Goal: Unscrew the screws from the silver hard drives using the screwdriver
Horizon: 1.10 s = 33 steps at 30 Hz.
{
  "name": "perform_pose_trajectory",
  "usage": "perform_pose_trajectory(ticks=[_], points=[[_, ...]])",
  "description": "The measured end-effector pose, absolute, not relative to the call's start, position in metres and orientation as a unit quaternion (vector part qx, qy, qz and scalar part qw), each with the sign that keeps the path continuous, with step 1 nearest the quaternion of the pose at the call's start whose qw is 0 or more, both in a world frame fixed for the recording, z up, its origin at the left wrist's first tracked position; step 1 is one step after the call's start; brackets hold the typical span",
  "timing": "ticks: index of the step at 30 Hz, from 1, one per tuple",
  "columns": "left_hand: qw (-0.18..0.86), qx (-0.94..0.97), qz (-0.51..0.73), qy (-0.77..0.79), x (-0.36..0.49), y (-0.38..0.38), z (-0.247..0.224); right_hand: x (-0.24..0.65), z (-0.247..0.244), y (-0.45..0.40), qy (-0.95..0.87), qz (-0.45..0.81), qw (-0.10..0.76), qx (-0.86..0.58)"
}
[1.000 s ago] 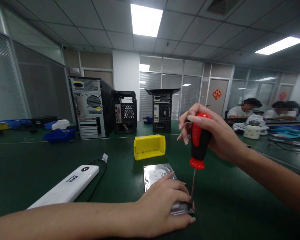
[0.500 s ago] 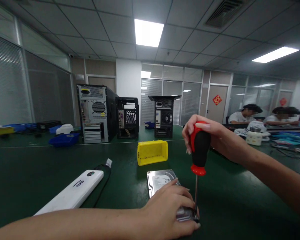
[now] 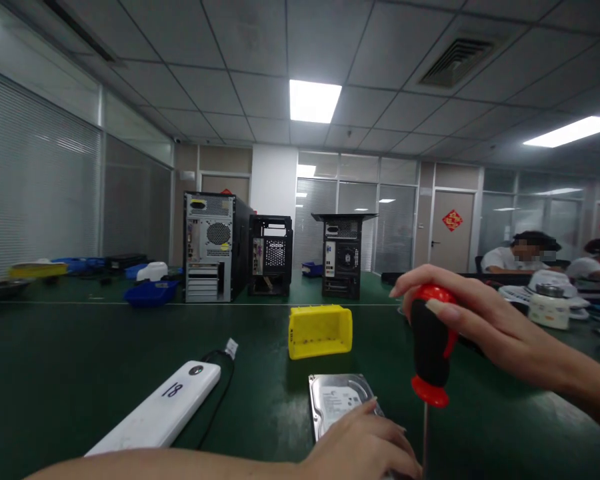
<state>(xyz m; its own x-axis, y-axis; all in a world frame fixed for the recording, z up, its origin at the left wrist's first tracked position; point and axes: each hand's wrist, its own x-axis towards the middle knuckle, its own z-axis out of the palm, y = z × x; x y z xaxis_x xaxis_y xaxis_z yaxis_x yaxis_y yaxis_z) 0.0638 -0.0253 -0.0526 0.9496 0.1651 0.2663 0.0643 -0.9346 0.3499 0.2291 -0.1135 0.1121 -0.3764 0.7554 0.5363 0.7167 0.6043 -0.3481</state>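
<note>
A red and black screwdriver [image 3: 431, 343] stands nearly upright with its shaft pointing down. My right hand [image 3: 445, 310] is closed round the top of its handle. My left hand [image 3: 365, 443] lies low in the view, fingers bent over a small part at the bottom edge that is mostly hidden. Just beyond the left hand, a silver hard drive [image 3: 336, 400] lies label up on the green table [image 3: 260, 393]. The screwdriver's tip is out of view below. Behind the drive, a yellow bin [image 3: 321, 332] rests on its side, its opening facing me.
A white power strip [image 3: 160, 407] marked 18 lies at the left with its cable. Three computer cases [image 3: 240, 247] stand at the back beside a blue tray [image 3: 151, 292]. A white jar [image 3: 549, 308] stands at the right, near seated people.
The view has tilted up, so the scene sits lower in the picture. The small part under my left hand has nearly left the view. The screwdriver remains in my right hand.
</note>
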Motion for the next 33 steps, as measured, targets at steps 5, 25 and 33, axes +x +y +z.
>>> perform_pose_trajectory(ticks=[5, 25, 33], points=[[0.147, 0.975, 0.156, 0.051, 0.063, -0.027, -0.052, 0.229, 0.118, -0.116, -0.811, 0.153, 0.363, -0.432], [0.182, 0.970, 0.152, 0.045, 0.056, -0.031, -0.043, 0.259, 0.112, -0.080, -0.854, 0.238, 0.382, -0.260], [0.176, 0.973, 0.132, 0.072, 0.057, -0.031, -0.047, 0.257, 0.109, -0.085, -0.880, 0.169, 0.371, -0.242]])
